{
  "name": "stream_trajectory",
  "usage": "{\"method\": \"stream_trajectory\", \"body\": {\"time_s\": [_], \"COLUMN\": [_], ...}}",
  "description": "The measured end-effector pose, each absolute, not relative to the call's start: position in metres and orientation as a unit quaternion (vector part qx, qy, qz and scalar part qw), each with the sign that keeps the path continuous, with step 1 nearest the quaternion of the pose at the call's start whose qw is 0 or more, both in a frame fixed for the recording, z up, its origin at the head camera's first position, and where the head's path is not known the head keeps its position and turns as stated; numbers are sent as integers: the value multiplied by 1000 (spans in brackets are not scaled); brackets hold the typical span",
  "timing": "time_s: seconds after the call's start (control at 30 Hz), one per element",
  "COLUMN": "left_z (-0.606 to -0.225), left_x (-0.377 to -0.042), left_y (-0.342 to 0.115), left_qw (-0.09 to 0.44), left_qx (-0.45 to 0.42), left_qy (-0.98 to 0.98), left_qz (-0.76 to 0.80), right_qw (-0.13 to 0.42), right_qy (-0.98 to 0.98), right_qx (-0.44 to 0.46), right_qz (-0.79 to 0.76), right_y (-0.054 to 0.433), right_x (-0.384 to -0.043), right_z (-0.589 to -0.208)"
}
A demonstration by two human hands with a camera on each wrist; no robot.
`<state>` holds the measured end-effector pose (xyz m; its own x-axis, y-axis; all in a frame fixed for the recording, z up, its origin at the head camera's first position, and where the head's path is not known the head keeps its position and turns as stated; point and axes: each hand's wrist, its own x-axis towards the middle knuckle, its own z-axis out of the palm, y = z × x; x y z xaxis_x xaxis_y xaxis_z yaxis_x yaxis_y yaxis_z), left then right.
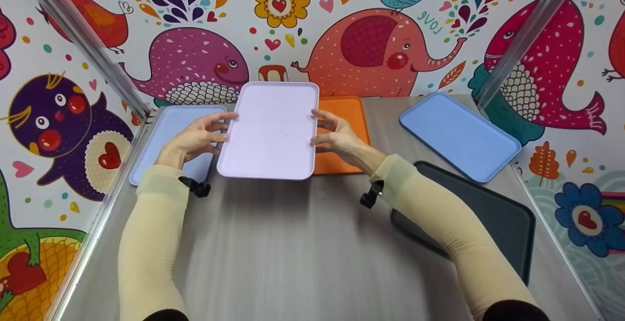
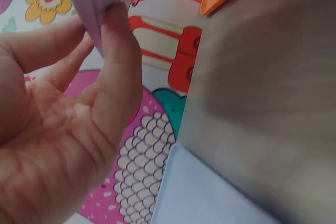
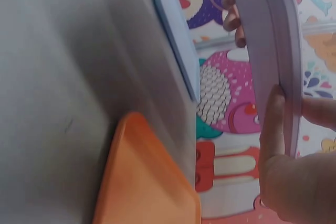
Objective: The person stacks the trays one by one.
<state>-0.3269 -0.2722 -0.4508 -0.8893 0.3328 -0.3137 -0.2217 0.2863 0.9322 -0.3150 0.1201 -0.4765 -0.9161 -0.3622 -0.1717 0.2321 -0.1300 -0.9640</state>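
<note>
Between the two hands a pale lilac rectangular tray [image 1: 271, 133] is held up off the table, its shadow falling below. My left hand [image 1: 197, 135] pinches the tray's left edge; in the left wrist view the fingers of that hand [image 2: 68, 93] lie on both faces of the lilac rim [image 2: 97, 3]. On the opposite edge my right hand [image 1: 337, 135] grips the tray, and the right wrist view shows one finger [image 3: 274, 124] against its underside. An orange tray [image 1: 344, 133] lies behind, partly covered by the lilac one and the right hand.
A light blue tray [image 1: 171, 125] lies at the back left, under the left hand. Another blue tray [image 1: 459, 135] sits at the back right, overlapping a dark green tray [image 1: 503, 223] partly hidden by the right arm. Patterned walls and metal posts [image 1: 527, 37] bound the grey table [image 1: 293, 262].
</note>
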Motion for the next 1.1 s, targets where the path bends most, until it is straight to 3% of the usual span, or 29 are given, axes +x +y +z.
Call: {"method": "stream_trajectory", "body": {"time_s": [0.47,1.1], "left_z": [-456,-500], "left_x": [-343,-364], "left_y": [-217,-128], "left_qw": [203,150], "left_qx": [36,27], "left_qy": [755,800], "left_qz": [623,580], "right_qw": [157,106], "right_qy": [728,799], "right_qx": [-28,11], "right_qz": [-667,-592], "right_y": [165,225], "right_x": [-347,-369], "right_z": [-472,-502]}}
